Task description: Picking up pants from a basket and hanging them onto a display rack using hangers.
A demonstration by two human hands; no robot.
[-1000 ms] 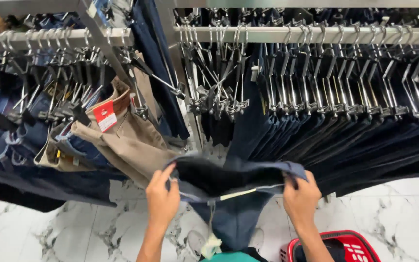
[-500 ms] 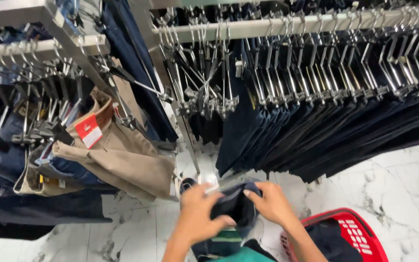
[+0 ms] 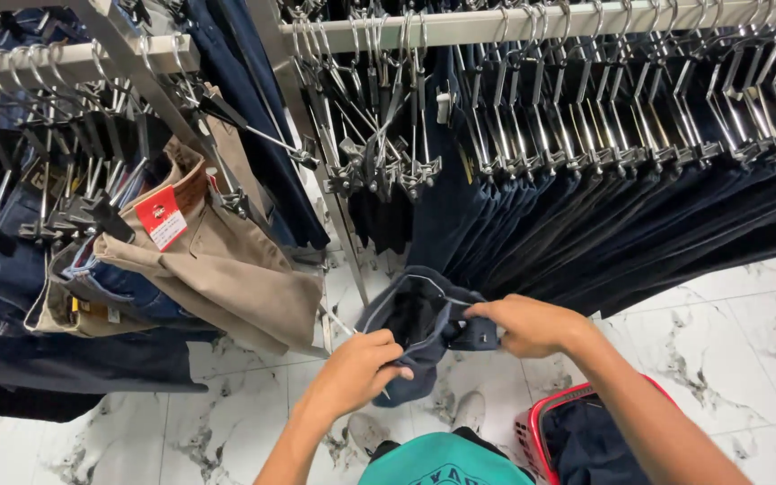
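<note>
Dark navy cloth fills the middle of the scene: a folded pair of trousers point(image 3: 424, 328), bunched up and held in the air between the person's two hands, low in front of the clothing racks and above the white marble floor point(image 3: 747, 332). The left hand point(image 3: 358, 370) is closed around the lower left edge of the trousers, fingers curled under the fabric. The right hand point(image 3: 527, 325) grips the right side of the bundle, fingers pinched tight on a fold. Just behind the bundle hangs a long row of dark blue trousers point(image 3: 621, 216) on clip hangers from a pale rail point(image 3: 541, 22). To the left, a second rail carries a tan pair of trousers point(image 3: 226, 269) with a red tag point(image 3: 161, 217), lying over some blue jeans point(image 3: 127, 287). Near the person's right forearm, at floor level, stands a red basket point(image 3: 550, 431) with dark cloth in it.
</note>
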